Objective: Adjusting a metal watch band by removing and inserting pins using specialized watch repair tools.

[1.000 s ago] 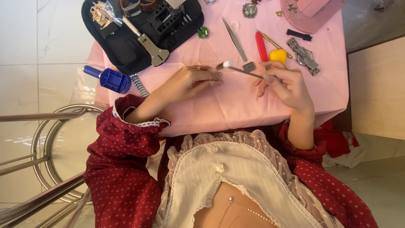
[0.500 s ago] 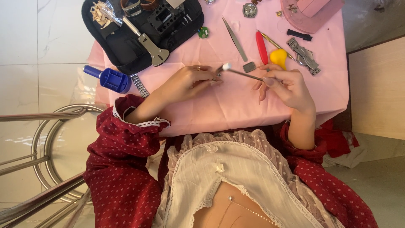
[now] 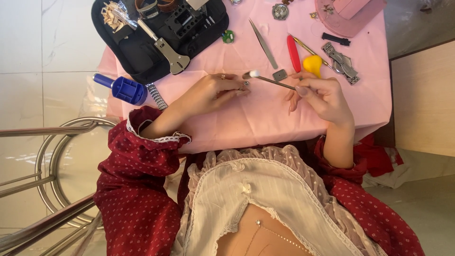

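A person in a red dotted dress works at a worktop [image 3: 265, 128] draped in pink cloth, seen from above. The left hand [image 3: 215, 92] pins a small round metal part [image 3: 246, 84] against the cloth, its grip pinched on that part at the fingertips. The right hand [image 3: 320, 95] has its grip closed on the thin end of a slim stick with a white tip [image 3: 270, 80], held like a pen; the white tip sits just beside the small part, whether touching it cannot be told.

Taking the small part as the landmark: long grey tweezers [image 3: 263, 37] lie beyond it, a small dark square piece [image 3: 279, 74] just to its right, then a red-handled tool [image 3: 294, 53] and a yellow bulb blower [image 3: 313, 64] farther right, near a loose metal watch band [image 3: 340, 59]. A black tool case [image 3: 128, 45] with a metal case wrench [image 3: 166, 46] sits beyond and to its left, and a blue plastic tool [image 3: 122, 87] lies well to its left at the cloth's edge.

Judged from this view, the work goes best with the left fingertips keeping the part flat and steady, and the stick brought in at a low angle with light pressure, so the tiny piece does not skip off the cloth.
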